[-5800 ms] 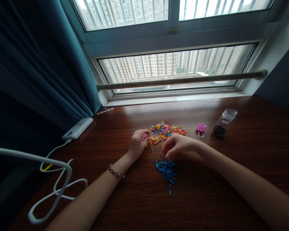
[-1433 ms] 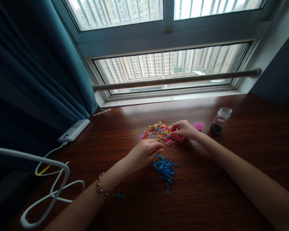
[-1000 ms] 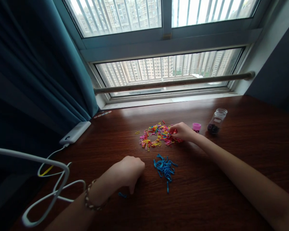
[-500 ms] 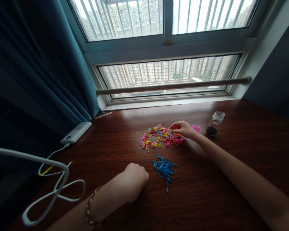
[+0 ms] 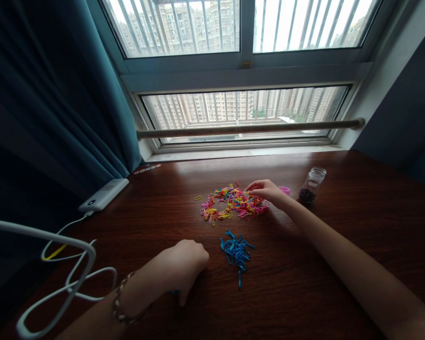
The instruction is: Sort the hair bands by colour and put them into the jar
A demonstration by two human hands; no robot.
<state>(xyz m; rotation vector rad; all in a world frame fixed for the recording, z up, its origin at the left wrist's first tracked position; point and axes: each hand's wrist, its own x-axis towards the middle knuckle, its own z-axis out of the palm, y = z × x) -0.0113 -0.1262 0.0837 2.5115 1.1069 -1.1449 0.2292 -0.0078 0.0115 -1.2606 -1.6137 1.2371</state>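
Observation:
My left hand [image 5: 188,264] is curled over the table, left of a small heap of blue rubber bands [image 5: 236,251]. Its thumb points down, its fingertips are hidden beneath the knuckles, and a bit of blue [image 5: 174,292] shows under the hand; I cannot tell whether it is held. My right hand [image 5: 266,191] reaches to the right side of a pile of mixed pink, yellow, orange and blue rubber bands [image 5: 239,202]. Thumb and fingers are drawn together at the pile; anything between the tips is too small to make out. One yellow band [image 5: 198,198] lies apart at the left.
Behind my right hand stands a pink cup [image 5: 284,190], partly hidden. A clear glass jar [image 5: 312,185] with dark contents is further right. At the left lie a white power bank [image 5: 104,194] and looping white cable [image 5: 88,250]. Blue curtain [image 5: 74,85] and window border the table.
The view has shifted slightly, moving the table things left in the picture. My left thumb now shows below the hand, with a bit of blue beside it. My right hand stays at the pile.

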